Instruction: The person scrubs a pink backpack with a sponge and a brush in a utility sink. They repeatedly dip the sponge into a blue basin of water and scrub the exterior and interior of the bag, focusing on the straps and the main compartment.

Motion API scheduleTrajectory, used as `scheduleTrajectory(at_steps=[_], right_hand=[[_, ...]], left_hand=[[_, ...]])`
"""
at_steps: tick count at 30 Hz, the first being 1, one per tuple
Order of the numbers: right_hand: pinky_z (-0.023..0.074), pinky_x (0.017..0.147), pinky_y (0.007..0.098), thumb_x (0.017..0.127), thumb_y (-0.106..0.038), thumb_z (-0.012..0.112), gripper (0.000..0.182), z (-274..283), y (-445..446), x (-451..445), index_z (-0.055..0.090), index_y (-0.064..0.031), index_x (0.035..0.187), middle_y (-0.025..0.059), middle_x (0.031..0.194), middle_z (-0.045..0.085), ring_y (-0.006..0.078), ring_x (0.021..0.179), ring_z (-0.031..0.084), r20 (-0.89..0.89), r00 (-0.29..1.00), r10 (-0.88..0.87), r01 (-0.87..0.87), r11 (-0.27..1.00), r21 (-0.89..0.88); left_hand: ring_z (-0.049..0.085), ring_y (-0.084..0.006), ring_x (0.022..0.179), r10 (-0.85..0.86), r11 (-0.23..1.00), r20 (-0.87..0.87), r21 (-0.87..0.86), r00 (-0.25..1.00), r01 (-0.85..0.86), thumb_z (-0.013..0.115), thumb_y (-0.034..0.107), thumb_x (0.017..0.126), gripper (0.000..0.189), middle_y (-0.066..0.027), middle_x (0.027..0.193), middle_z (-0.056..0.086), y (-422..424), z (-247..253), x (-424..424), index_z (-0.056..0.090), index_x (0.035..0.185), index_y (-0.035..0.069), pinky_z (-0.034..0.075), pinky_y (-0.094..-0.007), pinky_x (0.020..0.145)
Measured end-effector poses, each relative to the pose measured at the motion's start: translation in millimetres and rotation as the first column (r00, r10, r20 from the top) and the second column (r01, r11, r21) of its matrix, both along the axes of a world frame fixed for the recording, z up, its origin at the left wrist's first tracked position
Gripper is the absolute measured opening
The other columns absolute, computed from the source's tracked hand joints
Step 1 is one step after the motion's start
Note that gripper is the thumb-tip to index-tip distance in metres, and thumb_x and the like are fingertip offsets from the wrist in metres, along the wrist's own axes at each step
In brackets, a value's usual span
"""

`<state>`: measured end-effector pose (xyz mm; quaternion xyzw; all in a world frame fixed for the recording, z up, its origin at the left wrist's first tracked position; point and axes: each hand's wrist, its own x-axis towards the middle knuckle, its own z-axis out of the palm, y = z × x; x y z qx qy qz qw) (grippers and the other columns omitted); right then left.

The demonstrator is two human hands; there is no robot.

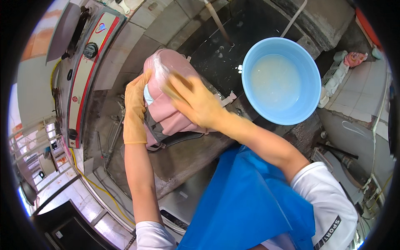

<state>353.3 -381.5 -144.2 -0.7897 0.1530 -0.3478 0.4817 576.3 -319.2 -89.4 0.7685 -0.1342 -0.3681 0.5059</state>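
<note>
A pink backpack (162,112) lies on the wet concrete ledge of a sink, with a streak of white foam (160,66) along its upper part. My left hand (136,93), in a pale orange rubber glove, grips the bag's left edge beside a light-coloured patch (148,95). Over the front of the backpack is my right hand (195,98), gloved the same way and blurred by motion. Its fingers bend down at the foam; whether something is under them cannot be made out. A blue plastic basin (314,93) of cloudy water stands to the right.
Dark water fills the sink (215,59) behind the bag, and a pipe (220,25) reaches down into it. A gas stove (93,62) with knobs stands at left. White containers (334,73) line the right ledge. A blue apron (250,193) covers my front.
</note>
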Motion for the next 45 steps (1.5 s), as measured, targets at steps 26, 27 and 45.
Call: scheduleTrajectory(at_steps=[26, 27, 45], right_hand=[[0.0524, 0.088, 0.0434, 0.095, -0.019, 0.057, 0.047, 32.3, -11.4, 36.7, 0.054, -0.0045, 0.140, 0.0194, 0.139, 0.052, 0.0394, 0.101, 0.057, -0.133, 0.991, -0.017, -0.027, 0.946, -0.322], [0.0514, 0.088, 0.0432, 0.098, -0.019, 0.055, 0.044, 38.1, -38.7, 69.8, 0.055, -0.0025, 0.139, 0.0206, 0.138, 0.053, 0.0381, 0.101, 0.058, -0.161, 0.986, -0.037, -0.018, 0.945, -0.328], [0.0505, 0.093, 0.0438, 0.094, -0.017, 0.062, 0.050, -2.1, -0.9, -5.1, 0.053, -0.0040, 0.142, 0.0218, 0.133, 0.055, 0.0420, 0.107, 0.055, -0.032, 0.999, 0.024, -0.030, 0.972, -0.232]], left_hand=[[0.050, -0.0044, 0.058, -0.033, 0.981, 0.141, 0.194, 0.989, 0.005, 0.080, 0.043, 0.086, 0.046, 0.0009, 0.076, 0.067, 17.1, -8.0, -4.7, 0.077, 0.106, 0.002, 0.037, -0.0235, 0.050], [0.050, -0.0045, 0.057, -0.027, 0.982, 0.133, 0.188, 0.991, 0.002, 0.080, 0.043, 0.086, 0.046, 0.0012, 0.075, 0.067, 16.5, -13.3, -4.6, 0.077, 0.105, 0.002, 0.037, -0.0237, 0.050], [0.050, -0.0066, 0.061, 0.039, 0.997, 0.081, 0.069, 0.996, -0.044, 0.077, 0.036, 0.090, 0.037, 0.0032, 0.076, 0.065, -10.2, -19.5, 31.8, 0.075, 0.093, 0.000, 0.038, -0.0246, 0.052]])
